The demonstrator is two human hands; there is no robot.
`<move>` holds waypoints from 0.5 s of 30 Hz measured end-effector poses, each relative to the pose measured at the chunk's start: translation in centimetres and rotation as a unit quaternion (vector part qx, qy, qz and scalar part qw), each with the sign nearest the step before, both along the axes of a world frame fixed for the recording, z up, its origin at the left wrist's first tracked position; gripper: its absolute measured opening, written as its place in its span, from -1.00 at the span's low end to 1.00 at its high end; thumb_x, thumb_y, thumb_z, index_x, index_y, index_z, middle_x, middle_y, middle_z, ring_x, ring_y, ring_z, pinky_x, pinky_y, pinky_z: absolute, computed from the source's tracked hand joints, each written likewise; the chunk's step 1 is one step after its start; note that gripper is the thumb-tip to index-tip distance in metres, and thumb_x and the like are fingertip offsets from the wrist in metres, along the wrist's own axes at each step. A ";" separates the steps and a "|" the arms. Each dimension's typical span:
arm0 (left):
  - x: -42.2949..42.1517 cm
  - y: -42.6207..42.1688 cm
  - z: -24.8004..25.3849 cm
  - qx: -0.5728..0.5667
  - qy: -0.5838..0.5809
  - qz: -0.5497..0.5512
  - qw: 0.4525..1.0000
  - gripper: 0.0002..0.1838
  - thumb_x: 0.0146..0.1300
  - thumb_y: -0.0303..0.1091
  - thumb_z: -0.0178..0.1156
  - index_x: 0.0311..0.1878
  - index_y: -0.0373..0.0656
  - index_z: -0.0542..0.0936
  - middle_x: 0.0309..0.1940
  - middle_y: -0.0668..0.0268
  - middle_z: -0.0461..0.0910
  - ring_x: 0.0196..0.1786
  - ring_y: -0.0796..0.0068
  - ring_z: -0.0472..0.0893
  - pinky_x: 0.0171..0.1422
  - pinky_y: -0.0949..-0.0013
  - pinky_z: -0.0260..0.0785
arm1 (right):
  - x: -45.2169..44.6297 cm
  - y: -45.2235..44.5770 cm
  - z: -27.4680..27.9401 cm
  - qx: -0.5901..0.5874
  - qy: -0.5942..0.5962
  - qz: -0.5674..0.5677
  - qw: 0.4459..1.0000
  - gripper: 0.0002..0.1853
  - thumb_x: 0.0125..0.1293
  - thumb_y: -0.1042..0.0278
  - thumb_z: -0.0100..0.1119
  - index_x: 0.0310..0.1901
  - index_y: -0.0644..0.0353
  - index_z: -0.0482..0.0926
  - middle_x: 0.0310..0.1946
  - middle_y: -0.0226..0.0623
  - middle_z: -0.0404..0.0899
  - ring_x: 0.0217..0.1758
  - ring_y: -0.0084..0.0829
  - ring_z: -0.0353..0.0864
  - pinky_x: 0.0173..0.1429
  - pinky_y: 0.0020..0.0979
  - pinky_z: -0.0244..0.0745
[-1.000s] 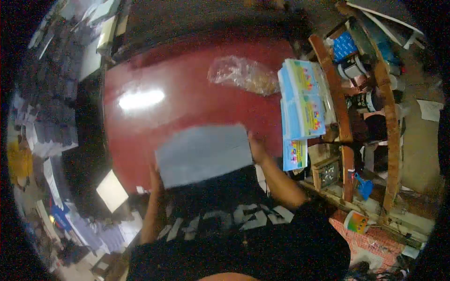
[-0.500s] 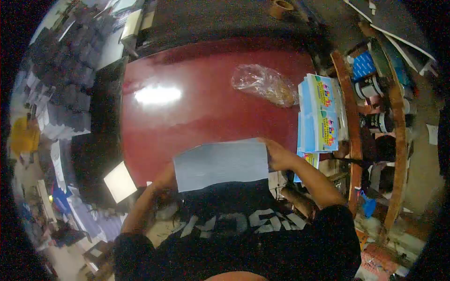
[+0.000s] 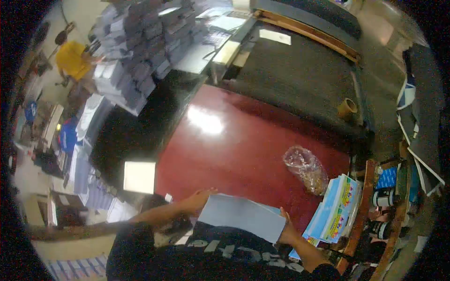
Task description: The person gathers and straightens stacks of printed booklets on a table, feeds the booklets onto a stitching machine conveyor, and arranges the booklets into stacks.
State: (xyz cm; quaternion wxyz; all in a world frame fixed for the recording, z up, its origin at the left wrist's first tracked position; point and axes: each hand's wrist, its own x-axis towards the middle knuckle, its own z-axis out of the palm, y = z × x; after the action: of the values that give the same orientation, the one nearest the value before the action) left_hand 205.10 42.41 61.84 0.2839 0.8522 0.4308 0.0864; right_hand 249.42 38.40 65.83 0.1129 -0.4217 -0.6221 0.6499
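Note:
A pale stack of paper (image 3: 243,216) is held low in front of my chest, at the near edge of the dark red tabletop (image 3: 234,154). My left hand (image 3: 199,200) grips its left end, with the fingers over the far corner. At the right end, my right hand (image 3: 287,229) is closed around the edge, the thumb showing at the upper corner. Paper partly hides the fingers of both hands. Just right of my right hand lies a pile of blue and yellow printed booklets (image 3: 335,210).
A crumpled clear plastic bag (image 3: 307,171) lies on the tabletop. Tall paper stacks (image 3: 140,51) rise at the left, where a person in a yellow shirt (image 3: 74,60) stands. A wooden rack (image 3: 363,220) with jars (image 3: 384,197) is at the right. A brown tape roll (image 3: 347,108) sits farther back.
My view has swung to the left, so the table appears tilted and the person in yellow shows more fully. Both hands still hold the stack, which now slopes down to the right.

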 end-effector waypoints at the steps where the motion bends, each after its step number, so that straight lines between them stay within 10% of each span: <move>1: 0.2 0.1 1.5 -0.054 -0.029 0.006 0.998 -0.11 -0.03 0.04 0.36 0.33 -0.17 0.28 0.33 0.01 0.30 0.43 0.04 0.21 0.47 0.05 0.01 | -1.7 0.7 3.1 -0.091 -0.003 -0.043 0.995 -0.14 -0.01 0.01 0.37 0.33 0.15 0.29 0.36 -0.05 0.22 0.49 -0.05 0.03 0.53 -0.01 -0.21; 3: 0.2 1.5 1.7 -0.091 -0.062 0.020 0.994 -0.11 -0.06 0.03 0.39 0.33 -0.14 0.30 0.31 0.02 0.32 0.41 0.03 0.24 0.45 0.04 0.04 | -2.8 1.8 4.5 -0.167 -0.011 -0.077 0.983 -0.15 -0.01 0.04 0.39 0.31 0.18 0.29 0.32 -0.02 0.27 0.46 -0.08 0.13 0.54 -0.11 -0.13; 5: 0.8 1.3 -1.4 -0.196 -0.066 0.041 0.978 -0.05 -0.16 0.02 0.46 0.31 -0.16 0.31 0.24 -0.01 0.39 0.36 -0.01 0.31 0.38 0.04 0.17 | -1.1 0.9 2.9 0.138 -0.097 -0.075 0.983 -0.18 0.02 0.03 0.39 0.29 0.24 0.30 0.25 -0.03 0.36 0.40 -0.12 0.24 0.50 -0.19 0.00; 10: 2.4 -0.2 8.3 -0.197 -0.268 0.038 0.942 -0.25 -0.14 -0.04 0.47 0.14 -0.19 0.51 0.02 0.12 0.59 0.11 0.20 0.53 0.27 0.20 0.30 | 5.0 8.5 0.3 0.149 -0.118 0.075 0.979 -0.12 -0.06 0.15 0.49 0.29 0.29 0.29 0.28 -0.04 0.34 0.38 -0.19 0.27 0.44 -0.23 0.15; 15: 6.6 -13.8 6.2 -0.437 -0.467 0.369 0.674 -0.37 0.05 -0.06 0.37 0.12 -0.26 0.49 -0.02 0.24 0.59 -0.02 0.44 0.56 0.15 0.34 0.42 | 1.7 13.2 5.9 -0.135 0.000 0.089 0.987 -0.27 0.10 -0.02 0.30 0.20 0.33 0.40 0.13 -0.20 0.51 0.16 -0.35 0.49 0.31 -0.29 0.31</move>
State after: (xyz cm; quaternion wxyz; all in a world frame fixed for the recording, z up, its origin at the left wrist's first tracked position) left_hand 211.70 28.62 68.01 0.7336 0.2508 0.5099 0.3727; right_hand 251.14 51.65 71.76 -0.0034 -0.3759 -0.5637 0.7355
